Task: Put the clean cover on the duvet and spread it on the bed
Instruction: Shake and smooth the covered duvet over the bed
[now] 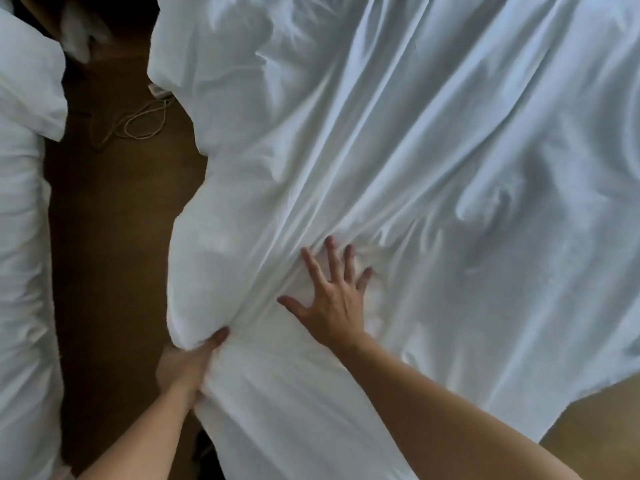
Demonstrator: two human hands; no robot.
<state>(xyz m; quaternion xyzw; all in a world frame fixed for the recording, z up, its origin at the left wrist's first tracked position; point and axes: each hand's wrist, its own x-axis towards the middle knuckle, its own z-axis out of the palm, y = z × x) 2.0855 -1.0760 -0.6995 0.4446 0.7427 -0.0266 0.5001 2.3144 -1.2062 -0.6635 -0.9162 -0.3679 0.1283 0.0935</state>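
White fabric, thin and smooth, creased in long diagonal folds: the duvet cover [398, 150] lies spread over the bed and hides it, with a puffy, rounded bulge of filling along the bed's left edge. The left hand [188, 362] grips the near part of that bulging edge, fingers curled into the cloth. The right hand [332, 299] presses flat on the cover just beside it, fingers straight and splayed, arm stretched forward. Brown carpet [114, 237] runs along the left edge, with a looped pale cable [138, 123] on it and more white bedding [24, 202] beyond.
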